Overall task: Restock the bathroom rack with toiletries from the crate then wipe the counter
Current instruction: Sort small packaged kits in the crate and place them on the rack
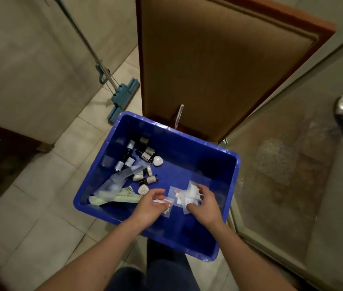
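Both bare forearms stretched down into the blue crate (236,164), smooth moulded plastic with a ribbed rim, set on pale floor tiles (40,206). Left hand (151,203) palm-down, fingers curled over a small sachet; gripping or merely touching, cannot tell. Right hand (205,203) arched, thumb and curled fingers pinched round a loose heap of clear sachets (179,195), flat and glossy, near the crate's closer wall. Further in, small dark bottles (130,158) with pale labels, round white pieces (158,161), long film-wrapped packets (111,185). Beyond, a teal sponge mop (122,95) beside a brown door (218,70).
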Demonstrator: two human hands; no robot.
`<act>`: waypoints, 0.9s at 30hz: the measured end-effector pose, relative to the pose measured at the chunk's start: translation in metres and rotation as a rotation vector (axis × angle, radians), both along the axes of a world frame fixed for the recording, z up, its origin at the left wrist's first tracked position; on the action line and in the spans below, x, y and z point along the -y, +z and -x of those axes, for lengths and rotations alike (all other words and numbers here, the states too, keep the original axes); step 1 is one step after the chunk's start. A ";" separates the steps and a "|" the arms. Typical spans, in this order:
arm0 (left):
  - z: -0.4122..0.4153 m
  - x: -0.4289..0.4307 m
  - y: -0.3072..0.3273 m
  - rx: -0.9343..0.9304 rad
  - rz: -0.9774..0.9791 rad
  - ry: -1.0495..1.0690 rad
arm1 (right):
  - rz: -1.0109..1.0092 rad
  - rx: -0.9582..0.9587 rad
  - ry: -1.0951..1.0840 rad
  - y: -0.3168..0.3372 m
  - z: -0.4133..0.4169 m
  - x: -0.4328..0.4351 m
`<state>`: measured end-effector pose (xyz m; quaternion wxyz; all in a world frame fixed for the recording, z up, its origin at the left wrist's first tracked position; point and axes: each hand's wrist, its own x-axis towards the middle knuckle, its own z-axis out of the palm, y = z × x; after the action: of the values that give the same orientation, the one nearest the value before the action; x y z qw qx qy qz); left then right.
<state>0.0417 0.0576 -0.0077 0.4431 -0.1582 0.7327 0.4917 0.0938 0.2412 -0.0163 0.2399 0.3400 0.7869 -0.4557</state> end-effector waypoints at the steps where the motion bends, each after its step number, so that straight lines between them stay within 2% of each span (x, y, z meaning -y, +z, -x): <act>1: 0.001 -0.002 -0.008 0.014 0.002 -0.001 | -0.007 0.022 0.010 -0.007 0.003 -0.002; 7: -0.002 -0.020 -0.053 0.090 0.020 0.001 | -0.053 0.150 0.049 -0.050 0.011 -0.011; 14: -0.002 -0.044 -0.098 0.113 0.026 -0.046 | -0.137 0.196 0.079 -0.093 0.023 -0.019; 27: 0.010 -0.053 -0.144 0.111 0.022 -0.089 | -0.458 0.283 0.474 -0.139 0.030 -0.016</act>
<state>0.0316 0.1103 -0.1521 0.5029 -0.1571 0.7186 0.4539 0.0634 0.2571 -0.1558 0.3630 0.2526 0.8847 -0.1476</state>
